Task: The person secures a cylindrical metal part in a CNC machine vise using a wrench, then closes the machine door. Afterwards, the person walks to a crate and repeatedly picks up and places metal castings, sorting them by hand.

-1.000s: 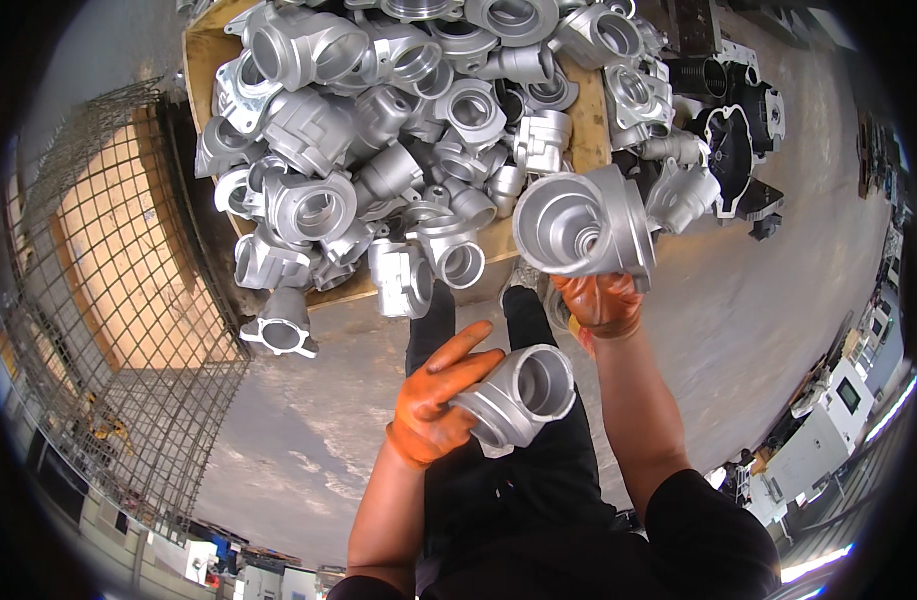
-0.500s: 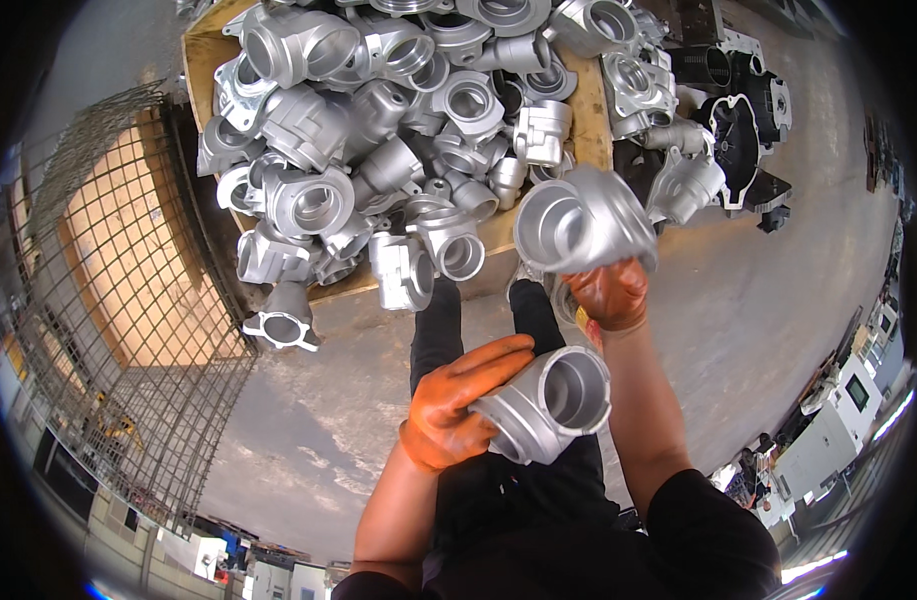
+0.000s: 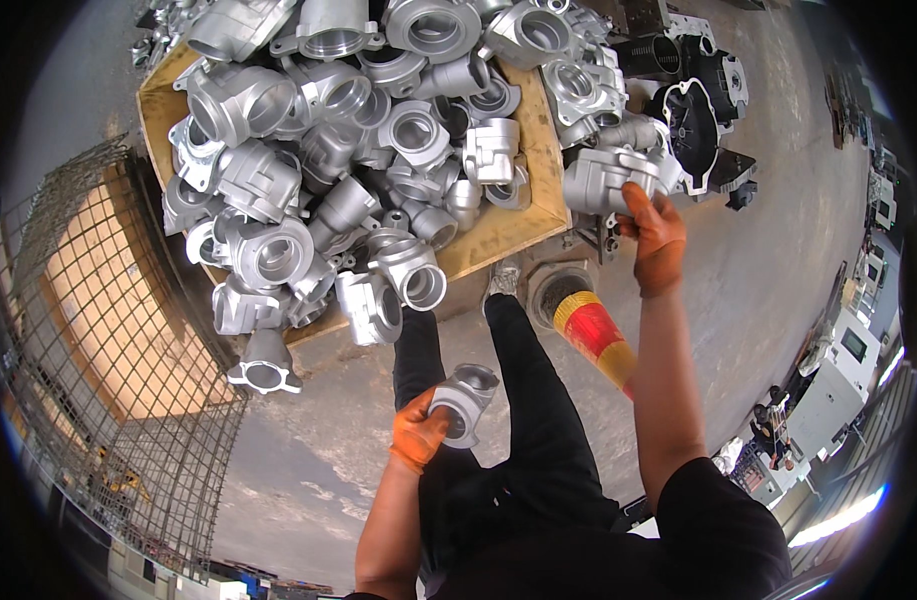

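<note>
In the head view, the left hand [image 3: 418, 435], orange-gloved, hangs low at centre frame, its grip closed around a small silver casting [image 3: 466, 398] by the thigh. The right hand [image 3: 654, 240] stretches out straight toward the upper right, grip clamped on a larger casting [image 3: 603, 180] beside the heaped crate [image 3: 498, 235].

Orange gloves [image 3: 419, 436] grip silver-grey castings [image 3: 465, 398]; a red-and-yellow striped post [image 3: 600, 339] rises beside black trousers [image 3: 538, 400].

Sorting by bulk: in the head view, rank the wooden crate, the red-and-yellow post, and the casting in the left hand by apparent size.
1. Wooden crate
2. Red-and-yellow post
3. Casting in the left hand, though nearness and fisheye bending make the last two unsure.
</note>
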